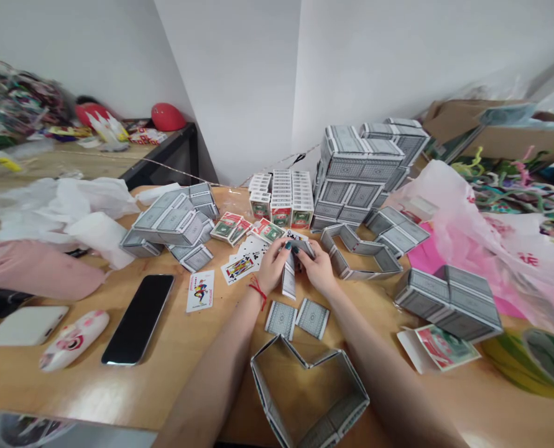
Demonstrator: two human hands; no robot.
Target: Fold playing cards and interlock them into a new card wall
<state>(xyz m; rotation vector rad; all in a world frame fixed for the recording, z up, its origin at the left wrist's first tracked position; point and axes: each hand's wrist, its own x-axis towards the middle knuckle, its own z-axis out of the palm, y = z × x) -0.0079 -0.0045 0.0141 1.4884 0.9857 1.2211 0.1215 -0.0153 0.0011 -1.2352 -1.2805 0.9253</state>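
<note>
My left hand (273, 264) and my right hand (318, 266) meet at the middle of the table, both closed on grey-backed playing cards (289, 278). The cards look folded, and one strip hangs down between the hands. Two square folded cards (281, 318) lie side by side just below them. Nearest me stands a heart-shaped frame (263, 404) of joined cards, between my forearms. Loose face-up cards (239, 266) lie left of my left hand, with a joker card (201, 291) farther left. My fingers partly cover the held cards.
Card boxes (281, 196) stand in rows behind my hands. Tall stacked card blocks (346, 180) rise at back right, with an open card frame (351, 270) in front. Left are another card structure (169, 218) and a phone (139, 318). Yellow-green tape (514, 367) and an opened card box (444, 348) lie right.
</note>
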